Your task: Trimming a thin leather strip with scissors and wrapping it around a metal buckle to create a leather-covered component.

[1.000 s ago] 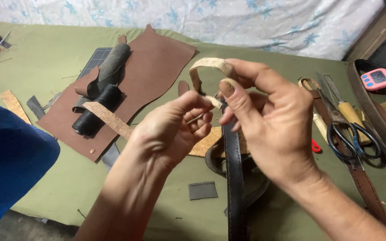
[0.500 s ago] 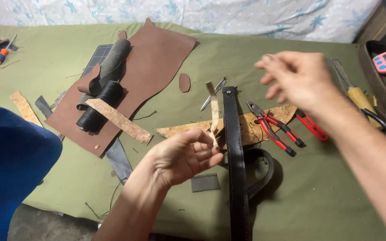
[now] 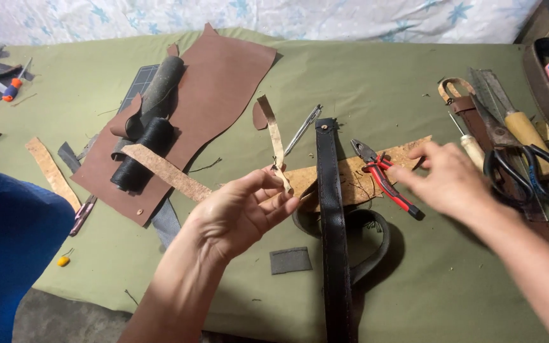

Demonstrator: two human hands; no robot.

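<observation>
while the left hand (image 3: 239, 213) hangs above the green cloth-covered surface (image 3: 382, 70), its grip is pinched on the near end of a thin tan leather strip (image 3: 276, 141), which rises from the fingertips and curls toward the far side. right hand (image 3: 449, 178) hovers to the right, fingers loosely spread, holding nothing, just over the red-handled pliers (image 3: 384, 178), which lie on a flat tan leather piece (image 3: 351, 174); whether fingers touch the pliers cannot be told. a black leather belt (image 3: 328, 209) runs from far to near between the two hands, crossing the tan piece, its near part looping round to the right. a small grey patch (image 3: 290, 260) lies near the left hand's wrist. to the left, a large brown leather sheet (image 3: 214, 89) carries a black thread spool (image 3: 144, 152) and a dark rolled bundle (image 3: 163, 82), with another tan strip (image 3: 163, 171) slanting across its near edge. a metal pen-like tool (image 3: 304, 127) lies just left of the belt's far end. at the far right sit black-handled scissors (image 3: 528, 168), a wooden-handled tool (image 3: 522, 130) and a brown strap (image 3: 471, 117). blue fabric (image 3: 7, 254) fills the near left corner.
</observation>
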